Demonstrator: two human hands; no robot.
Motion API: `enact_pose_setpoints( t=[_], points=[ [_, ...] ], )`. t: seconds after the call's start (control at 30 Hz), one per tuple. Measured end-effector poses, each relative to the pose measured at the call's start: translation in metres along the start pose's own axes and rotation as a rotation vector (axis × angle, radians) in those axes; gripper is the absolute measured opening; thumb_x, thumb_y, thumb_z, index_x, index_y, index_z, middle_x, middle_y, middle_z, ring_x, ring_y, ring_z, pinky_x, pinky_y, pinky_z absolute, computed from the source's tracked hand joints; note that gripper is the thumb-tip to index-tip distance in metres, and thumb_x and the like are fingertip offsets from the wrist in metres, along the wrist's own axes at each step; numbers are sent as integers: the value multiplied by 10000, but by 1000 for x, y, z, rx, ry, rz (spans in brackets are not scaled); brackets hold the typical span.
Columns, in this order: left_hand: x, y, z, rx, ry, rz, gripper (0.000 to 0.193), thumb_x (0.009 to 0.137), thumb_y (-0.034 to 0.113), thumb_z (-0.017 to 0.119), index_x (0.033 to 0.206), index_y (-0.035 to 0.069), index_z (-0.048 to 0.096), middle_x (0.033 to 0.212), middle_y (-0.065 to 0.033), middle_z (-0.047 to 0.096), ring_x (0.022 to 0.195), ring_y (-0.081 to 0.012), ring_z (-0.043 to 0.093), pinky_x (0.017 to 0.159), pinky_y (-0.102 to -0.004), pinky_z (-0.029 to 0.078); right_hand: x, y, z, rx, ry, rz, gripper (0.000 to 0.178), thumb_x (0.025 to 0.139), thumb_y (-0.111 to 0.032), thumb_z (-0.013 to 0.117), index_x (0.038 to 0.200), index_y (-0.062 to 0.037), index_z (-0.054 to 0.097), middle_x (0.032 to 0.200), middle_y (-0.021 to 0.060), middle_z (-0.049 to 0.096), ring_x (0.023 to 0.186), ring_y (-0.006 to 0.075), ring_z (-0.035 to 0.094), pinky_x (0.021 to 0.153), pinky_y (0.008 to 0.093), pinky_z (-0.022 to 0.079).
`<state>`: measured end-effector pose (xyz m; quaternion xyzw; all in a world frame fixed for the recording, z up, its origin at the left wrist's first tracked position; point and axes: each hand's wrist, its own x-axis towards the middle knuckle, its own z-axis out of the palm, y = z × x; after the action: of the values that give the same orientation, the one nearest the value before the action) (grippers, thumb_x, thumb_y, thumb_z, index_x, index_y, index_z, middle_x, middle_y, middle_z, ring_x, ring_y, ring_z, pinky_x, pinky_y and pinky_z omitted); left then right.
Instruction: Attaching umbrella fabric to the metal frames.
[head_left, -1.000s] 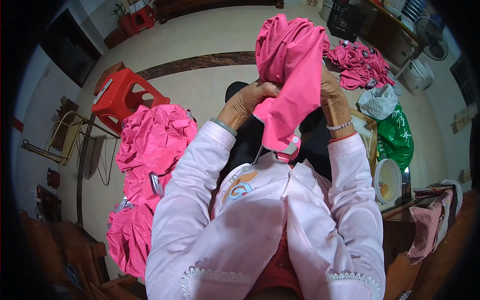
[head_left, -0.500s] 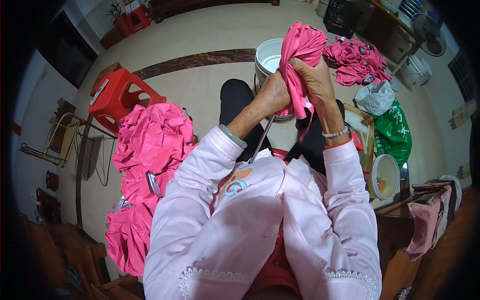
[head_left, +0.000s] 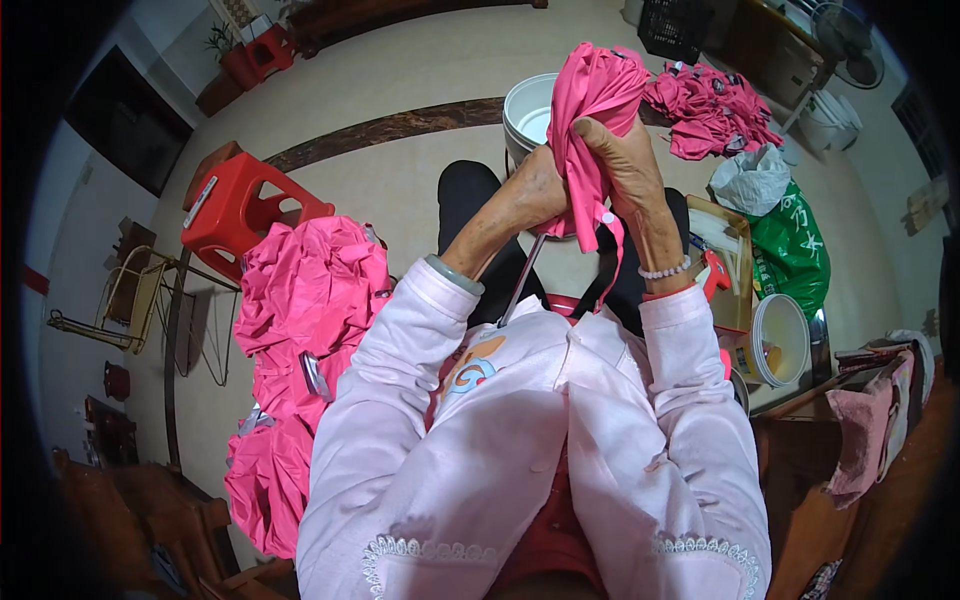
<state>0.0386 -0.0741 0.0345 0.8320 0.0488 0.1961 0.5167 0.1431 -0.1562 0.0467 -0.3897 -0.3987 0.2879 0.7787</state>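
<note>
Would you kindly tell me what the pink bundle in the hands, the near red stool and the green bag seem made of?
Pink bundle: probably thin synthetic fabric, slightly shiny, judging by its crisp, fine folds.
Near red stool: most likely moulded plastic, smooth and glossy, with rounded openings.
Green bag: apparently plastic, its creases catching light.

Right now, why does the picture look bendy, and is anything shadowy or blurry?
Head view: the fisheye lens makes the dark floor strip look curved, and corners go black; head view: a soft shadow on the pale pink jacket, while the bright pink cloth looks fairly sharp.
</note>
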Motion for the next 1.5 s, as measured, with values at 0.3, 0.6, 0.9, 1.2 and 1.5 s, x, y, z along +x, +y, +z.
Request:
enact_pose_setpoints(
  t=[0.3,0.6,0.9,1.2,1.5],
  points=[
    [-2,-6,24,448,131,176,426,689,157,657,1016,-62,492,846,-230,590,745,-332,610,675,-403,479,-11,-9,11,-85,117,-36,584,645,-180,770,1103,-6,451,969,68,560,869,145,554,786,276,462],
    [-4,-12,55,766,395,11,580,720,161,605,1116,-123,290,922,-323,528,817,-409,566,694,-442,468,-7,5,-1,-290,293,-81,327,673,-57,667,968,-23,532,810,32,575,715,114,566,638,248,477],
    [-1,-2,-12,-356,-35,-105,740,728,345,681,1253,-46,336,1046,-110,540,923,-176,548,812,-301,439,-26,11,-33,347,-8,133,381,760,-139,602,1091,17,496,991,93,590,866,176,596,800,310,495],
    [-10,-29,6,-497,-316,-160,563,692,281,721,1122,5,483,971,-23,548,875,-105,518,800,-254,421,-28,6,-27,488,-71,212,392,724,-71,646,1084,-3,505,937,75,600,821,167,607,756,304,522],
    [-11,-21,6,-398,-235,-163,505,698,289,714,1067,11,510,926,-21,569,812,-103,529,739,-259,446,-26,6,-21,201,25,111,504,723,-215,704,1113,17,486,1004,93,580,871,174,589,794,299,493]
  ],
)
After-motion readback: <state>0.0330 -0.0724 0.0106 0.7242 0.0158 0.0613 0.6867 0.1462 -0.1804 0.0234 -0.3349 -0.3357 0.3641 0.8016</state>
